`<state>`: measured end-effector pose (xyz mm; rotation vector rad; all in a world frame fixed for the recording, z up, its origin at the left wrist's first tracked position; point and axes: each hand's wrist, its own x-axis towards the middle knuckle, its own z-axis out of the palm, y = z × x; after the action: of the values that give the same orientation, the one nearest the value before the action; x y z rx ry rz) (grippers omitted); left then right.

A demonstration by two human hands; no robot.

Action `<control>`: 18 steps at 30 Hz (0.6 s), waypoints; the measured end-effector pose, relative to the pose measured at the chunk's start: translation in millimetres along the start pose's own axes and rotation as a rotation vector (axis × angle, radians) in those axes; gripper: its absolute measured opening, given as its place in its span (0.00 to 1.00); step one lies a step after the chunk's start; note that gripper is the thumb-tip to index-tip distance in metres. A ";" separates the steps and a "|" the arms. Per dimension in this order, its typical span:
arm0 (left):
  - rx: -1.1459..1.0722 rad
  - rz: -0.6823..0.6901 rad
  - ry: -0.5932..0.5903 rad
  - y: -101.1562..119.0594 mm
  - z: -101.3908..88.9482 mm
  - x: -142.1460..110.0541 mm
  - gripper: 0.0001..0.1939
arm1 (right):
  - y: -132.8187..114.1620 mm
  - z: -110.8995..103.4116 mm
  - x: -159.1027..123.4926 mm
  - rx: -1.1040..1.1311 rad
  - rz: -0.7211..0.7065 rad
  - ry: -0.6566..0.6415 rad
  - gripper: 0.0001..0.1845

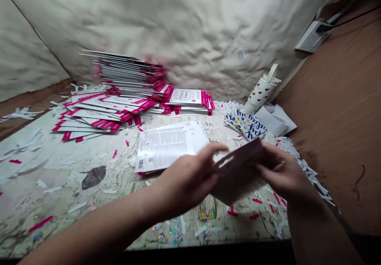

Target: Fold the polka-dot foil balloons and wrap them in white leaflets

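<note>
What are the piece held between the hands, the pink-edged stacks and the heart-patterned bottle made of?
The held piece looks like thin card, dark on its upper face and paler beneath, judging by how it bends. The pink-edged stacks look like printed paperboard, in thin, flat sheets with a fairly matt finish. The heart-patterned bottle seems to be smooth white plastic or coated metal; its look leaves that open.

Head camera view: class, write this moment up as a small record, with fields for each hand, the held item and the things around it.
left hand: holds the left edge of a dark maroon card
right hand: holds the card's right edge
nearest sheet: printed leaflet with barcode
behind: stack of pink-edged cards
also nearby: heart-patterned bottle; white paper scraps
</note>
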<state>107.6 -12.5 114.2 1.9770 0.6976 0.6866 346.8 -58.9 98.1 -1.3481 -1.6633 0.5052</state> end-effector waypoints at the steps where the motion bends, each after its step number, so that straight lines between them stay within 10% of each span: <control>1: -0.070 0.050 0.077 1.2 -5.2 5.1 0.28 | 3.7 5.1 6.5 0.140 0.008 0.056 0.19; 4: -0.042 0.148 0.155 -9.0 -19.5 22.5 0.26 | 18.7 21.8 23.6 0.391 0.050 0.292 0.20; 11: 0.884 0.210 0.292 -76.3 -70.7 115.5 0.21 | 76.6 27.7 27.5 0.463 0.325 0.375 0.17; 18: 1.055 -0.079 0.029 -171.4 -121.6 211.6 0.16 | 148.0 -20.8 28.1 -0.503 0.410 0.258 0.16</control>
<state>133.4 279.1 57.2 2.8483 1.3246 0.2891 445.9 9.7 5.3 -2.0500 -1.3479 0.1263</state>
